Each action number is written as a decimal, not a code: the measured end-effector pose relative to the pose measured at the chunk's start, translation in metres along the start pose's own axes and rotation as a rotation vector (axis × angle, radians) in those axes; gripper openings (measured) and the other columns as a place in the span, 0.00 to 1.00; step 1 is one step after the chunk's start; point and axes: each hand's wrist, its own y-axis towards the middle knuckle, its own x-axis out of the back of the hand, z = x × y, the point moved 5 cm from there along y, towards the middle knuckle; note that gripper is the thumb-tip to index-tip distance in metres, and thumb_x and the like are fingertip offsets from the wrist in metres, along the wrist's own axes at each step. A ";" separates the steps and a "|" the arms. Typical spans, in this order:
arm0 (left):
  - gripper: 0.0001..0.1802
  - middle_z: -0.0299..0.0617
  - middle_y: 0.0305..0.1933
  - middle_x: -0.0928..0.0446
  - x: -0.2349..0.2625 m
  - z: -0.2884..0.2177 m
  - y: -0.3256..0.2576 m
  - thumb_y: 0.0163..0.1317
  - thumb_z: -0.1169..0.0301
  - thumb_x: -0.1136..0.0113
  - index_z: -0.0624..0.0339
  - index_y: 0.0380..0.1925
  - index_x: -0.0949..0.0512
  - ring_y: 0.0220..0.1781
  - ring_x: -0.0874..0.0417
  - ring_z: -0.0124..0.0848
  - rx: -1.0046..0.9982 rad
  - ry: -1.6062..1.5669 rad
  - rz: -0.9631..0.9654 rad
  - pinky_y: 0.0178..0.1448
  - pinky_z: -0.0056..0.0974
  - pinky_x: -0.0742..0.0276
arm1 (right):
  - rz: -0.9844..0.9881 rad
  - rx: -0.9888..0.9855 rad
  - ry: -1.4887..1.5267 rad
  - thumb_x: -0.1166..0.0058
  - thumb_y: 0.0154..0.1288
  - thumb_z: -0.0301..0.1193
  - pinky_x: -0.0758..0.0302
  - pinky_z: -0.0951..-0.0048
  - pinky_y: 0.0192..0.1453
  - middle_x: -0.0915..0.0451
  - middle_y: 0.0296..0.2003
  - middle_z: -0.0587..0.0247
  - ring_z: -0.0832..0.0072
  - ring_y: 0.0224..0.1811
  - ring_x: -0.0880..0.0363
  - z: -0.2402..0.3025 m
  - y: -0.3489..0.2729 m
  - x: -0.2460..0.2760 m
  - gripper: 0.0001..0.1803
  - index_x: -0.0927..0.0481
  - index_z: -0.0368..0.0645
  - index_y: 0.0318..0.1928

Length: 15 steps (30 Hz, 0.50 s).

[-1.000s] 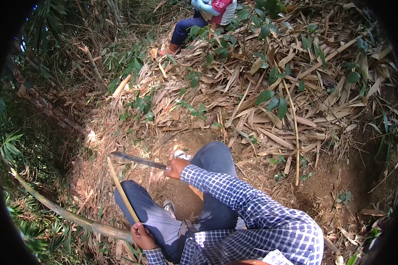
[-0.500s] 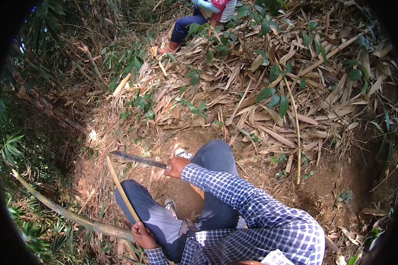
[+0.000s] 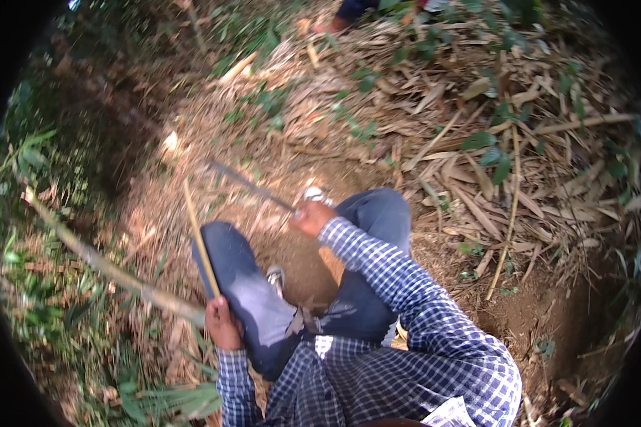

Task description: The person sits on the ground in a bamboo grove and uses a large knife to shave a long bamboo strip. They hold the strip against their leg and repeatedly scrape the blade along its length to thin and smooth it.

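Observation:
My left hand is closed round the lower end of a slim pale-yellow bamboo strip, beside my left thigh. The strip slants up along the outer side of my left knee, its far end above the ground litter. My right hand grips a machete in front of my right knee. Its dark blade points forward and left; the tip is a little apart from the strip's far end. The handle is hidden in my fist. Motion slightly blurs the blade.
A long bamboo pole slants in from the left toward my left hand. Dry bamboo leaves cover the slope ahead, with a thin bent stick at right. Another person's foot shows at the top. Dense green growth lines the left.
The whole view has shifted and tilted. My left hand holds the strip more upright. The machete blade slants more steeply, and its tip is farther from the strip's end. Both hands keep their hold.

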 end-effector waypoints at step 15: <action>0.20 0.25 0.16 0.45 -0.021 -0.017 -0.019 0.77 0.53 0.58 0.51 0.26 0.36 0.12 0.49 0.16 0.261 -0.158 0.134 0.14 0.26 0.54 | 0.129 0.476 -0.158 0.40 0.53 0.43 0.22 0.51 0.35 0.20 0.21 0.47 0.47 0.27 0.18 0.078 -0.109 -0.022 0.19 0.19 0.40 0.34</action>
